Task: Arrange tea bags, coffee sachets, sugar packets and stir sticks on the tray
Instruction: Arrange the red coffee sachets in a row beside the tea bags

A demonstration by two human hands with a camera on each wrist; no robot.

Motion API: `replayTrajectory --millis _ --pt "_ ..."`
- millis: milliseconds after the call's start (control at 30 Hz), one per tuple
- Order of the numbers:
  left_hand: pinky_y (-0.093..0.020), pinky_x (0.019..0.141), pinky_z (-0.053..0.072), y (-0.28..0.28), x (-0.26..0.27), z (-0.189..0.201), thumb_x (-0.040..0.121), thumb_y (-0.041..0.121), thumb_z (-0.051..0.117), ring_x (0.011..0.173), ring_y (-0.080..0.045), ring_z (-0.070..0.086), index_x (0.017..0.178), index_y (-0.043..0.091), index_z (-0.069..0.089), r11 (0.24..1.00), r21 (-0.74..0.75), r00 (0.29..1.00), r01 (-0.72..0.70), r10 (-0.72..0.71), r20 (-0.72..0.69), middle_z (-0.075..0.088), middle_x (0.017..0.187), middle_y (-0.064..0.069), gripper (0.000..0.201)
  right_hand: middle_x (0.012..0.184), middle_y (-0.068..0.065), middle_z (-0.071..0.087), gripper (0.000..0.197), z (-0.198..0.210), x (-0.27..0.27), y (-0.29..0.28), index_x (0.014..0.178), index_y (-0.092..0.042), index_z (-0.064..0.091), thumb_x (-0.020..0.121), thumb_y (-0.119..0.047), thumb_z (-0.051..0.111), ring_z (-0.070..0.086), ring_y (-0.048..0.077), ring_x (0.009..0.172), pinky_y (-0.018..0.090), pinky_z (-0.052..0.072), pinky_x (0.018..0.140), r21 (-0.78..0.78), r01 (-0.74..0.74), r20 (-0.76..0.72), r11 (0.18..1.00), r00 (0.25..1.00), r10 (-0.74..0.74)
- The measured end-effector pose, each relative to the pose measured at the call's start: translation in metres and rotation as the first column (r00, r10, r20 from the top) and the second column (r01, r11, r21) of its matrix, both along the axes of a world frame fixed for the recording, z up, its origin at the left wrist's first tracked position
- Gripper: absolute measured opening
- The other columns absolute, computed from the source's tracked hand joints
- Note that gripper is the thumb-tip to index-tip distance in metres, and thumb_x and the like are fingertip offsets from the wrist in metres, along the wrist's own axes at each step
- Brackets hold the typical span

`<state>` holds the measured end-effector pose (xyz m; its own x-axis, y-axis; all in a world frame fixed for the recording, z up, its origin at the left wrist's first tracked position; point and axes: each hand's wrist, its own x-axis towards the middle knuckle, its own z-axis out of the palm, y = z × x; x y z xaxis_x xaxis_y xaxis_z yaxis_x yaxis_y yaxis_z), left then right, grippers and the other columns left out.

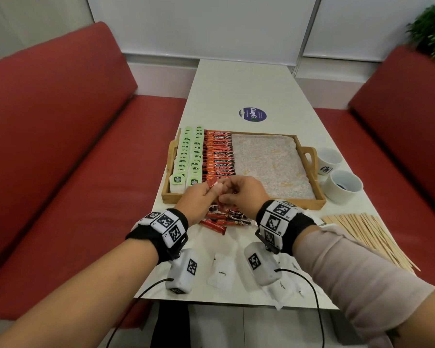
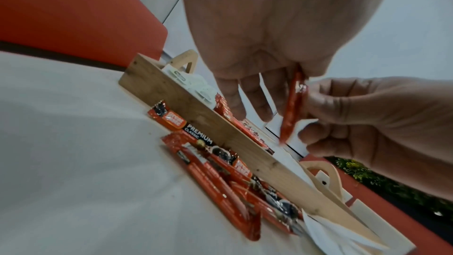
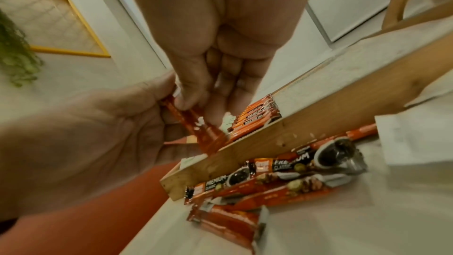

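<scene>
A wooden tray (image 1: 309, 204) holds two rows of green tea bags (image 1: 186, 156) on its left and a row of red coffee sachets (image 1: 219, 154) beside them. Over the tray's near edge, both hands hold one red coffee sachet (image 1: 212, 183). My left hand (image 1: 206, 192) pinches it from the left and my right hand (image 1: 232, 190) pinches it from the right. In the left wrist view the held sachet (image 2: 291, 108) hangs edge-on between the fingers. The right wrist view shows my thumb on the sachet (image 3: 201, 129). Several loose sachets (image 1: 226, 218) lie in front of the tray.
White sugar packets (image 1: 221, 272) lie near the table's front edge under my wrists. A fan of wooden stir sticks (image 1: 367, 234) lies at the right. Two white cups (image 1: 343, 185) stand right of the tray. The tray's right half shows only its patterned liner (image 1: 269, 162). Red benches flank the table.
</scene>
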<state>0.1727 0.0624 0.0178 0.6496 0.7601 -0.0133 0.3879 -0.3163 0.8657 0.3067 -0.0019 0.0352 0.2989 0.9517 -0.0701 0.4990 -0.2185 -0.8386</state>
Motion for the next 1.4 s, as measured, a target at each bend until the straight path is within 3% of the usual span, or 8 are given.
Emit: replayTrajectory --millis 133,267,467,567,700,833,1133,1400 --pt "-0.027 0.079 0.047 0.005 0.0 0.001 0.102 0.032 0.036 0.08 -0.007 0.063 0.103 0.025 0.065 0.996 -0.006 0.996 -0.087 0.087 0.015 0.069 0.086 0.012 0.03 0.089 -0.001 0.062 0.02 0.003 0.008 0.0 0.091 -0.018 0.06 0.079 -0.026 0.074 0.059 0.018 0.082 0.026 0.044 0.069 -0.343 0.01 0.477 0.939 0.864 0.165" --pt "-0.023 0.058 0.043 0.007 -0.003 0.005 0.101 0.029 0.037 0.069 -0.012 0.059 0.096 0.02 0.06 0.997 0.056 0.988 -0.056 0.064 -0.141 0.064 0.077 0.003 0.025 0.099 0.002 0.065 0.042 -0.007 0.012 -0.005 0.106 -0.015 0.061 0.075 -0.041 0.075 0.063 0.021 0.09 0.029 0.051 0.075 -0.527 0.056 0.597 0.848 0.734 0.323" --pt "-0.02 0.056 0.037 0.012 -0.006 -0.005 0.09 0.027 0.06 0.071 -0.014 0.055 0.089 0.018 0.056 0.989 0.137 0.941 0.047 0.002 -0.338 0.057 0.078 0.005 0.01 0.105 0.003 0.065 0.041 -0.019 0.005 -0.005 0.107 -0.015 0.06 0.077 -0.038 0.074 0.063 0.023 0.096 0.03 0.049 0.077 -0.553 0.059 0.633 0.831 0.678 0.373" --pt "-0.022 0.061 0.041 0.012 -0.008 -0.008 0.076 0.03 0.076 0.077 -0.012 0.054 0.097 0.02 0.055 0.985 0.118 0.887 0.124 -0.057 -0.458 0.053 0.083 0.007 0.031 0.106 0.005 0.064 0.036 -0.021 0.0 -0.002 0.107 -0.014 0.061 0.079 -0.033 0.072 0.062 0.024 0.097 0.031 0.048 0.078 -0.559 0.019 0.623 0.829 0.67 0.404" --pt "-0.031 0.088 0.048 0.009 -0.011 -0.009 0.065 0.033 0.084 0.105 -0.02 0.055 0.118 0.022 0.052 0.952 0.184 0.783 0.243 -0.081 -0.616 0.052 0.112 0.002 0.062 0.107 0.006 0.064 0.033 -0.026 -0.005 0.004 0.109 -0.013 0.064 0.08 -0.03 0.071 0.061 0.024 0.098 0.03 0.048 0.08 -0.564 -0.034 0.609 0.825 0.658 0.444" --pt "-0.032 0.09 0.045 0.008 -0.013 -0.01 0.066 0.036 0.084 0.111 -0.023 0.051 0.13 0.016 0.046 0.933 0.204 0.723 0.296 -0.079 -0.686 0.048 0.123 -0.003 0.077 0.114 0.008 0.059 0.04 -0.03 -0.006 0.007 0.116 -0.014 0.062 0.081 -0.033 0.071 0.054 0.026 0.108 0.034 0.047 0.09 -0.556 -0.048 0.624 0.83 0.636 0.455" --pt "-0.036 0.091 0.048 0.011 -0.015 -0.014 0.056 0.04 0.088 0.11 -0.022 0.051 0.131 0.016 0.041 0.941 0.147 0.694 0.305 -0.114 -0.711 0.045 0.124 -0.003 0.091 0.11 0.006 0.062 0.021 -0.036 -0.006 0.01 0.111 -0.014 0.059 0.091 -0.019 0.054 0.057 0.025 0.104 0.032 0.044 0.079 -0.52 -0.064 0.735 0.852 0.475 0.484" --pt "-0.035 0.093 0.046 0.012 -0.007 -0.017 0.068 0.031 0.083 0.115 -0.025 0.051 0.137 0.016 0.037 0.94 0.219 0.769 0.262 -0.066 -0.636 0.045 0.126 -0.003 0.084 0.123 0.01 0.056 0.026 -0.038 0.002 0.006 0.122 -0.009 0.048 0.098 -0.017 0.039 0.055 0.027 0.113 0.036 0.043 0.09 -0.538 -0.073 0.72 0.84 0.479 0.502"
